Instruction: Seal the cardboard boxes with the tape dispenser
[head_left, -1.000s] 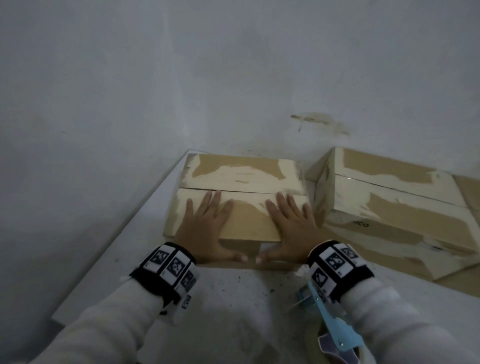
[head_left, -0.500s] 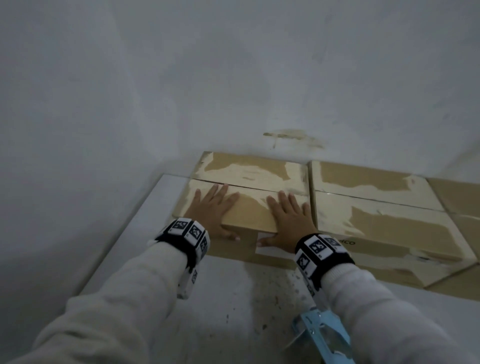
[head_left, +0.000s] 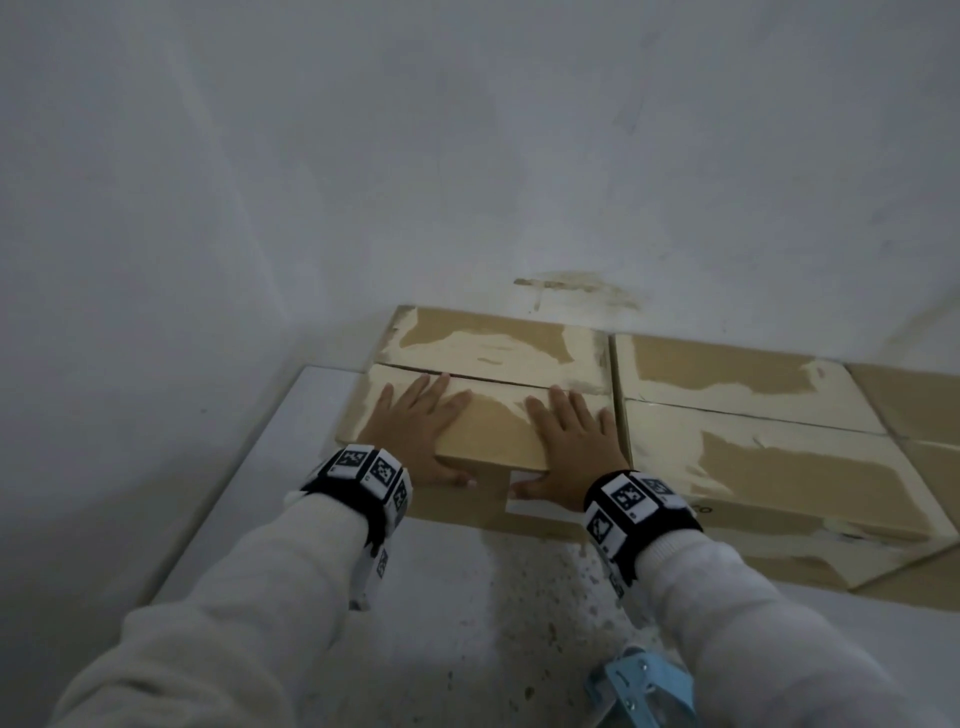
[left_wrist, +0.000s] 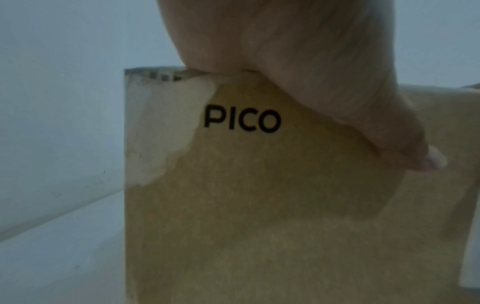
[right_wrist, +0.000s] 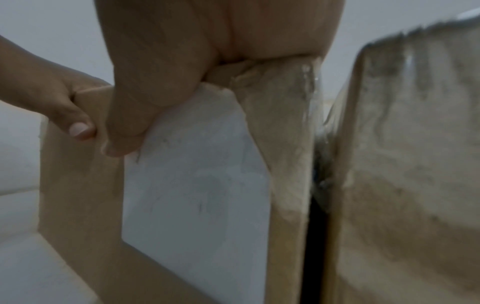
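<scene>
— Cardboard box (head_left: 488, 431): where?
— On the table (head_left: 311, 467), touching a second box (head_left: 753, 415); contents unseen.
— Hands?
— Left hand (head_left: 415, 426) and right hand (head_left: 571, 441) lie flat on its closed flap, fingers straight, thumbs on the front. Dispenser (head_left: 641, 686) lies nearer.

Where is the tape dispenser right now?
In the head view, the blue tape dispenser lies on the white table, bottom edge, under the right sleeve, untouched.

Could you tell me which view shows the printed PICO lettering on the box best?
The left wrist view: PICO reads sharp on the box front. The head view hides it behind the left hand; the right wrist view misses it.
</scene>
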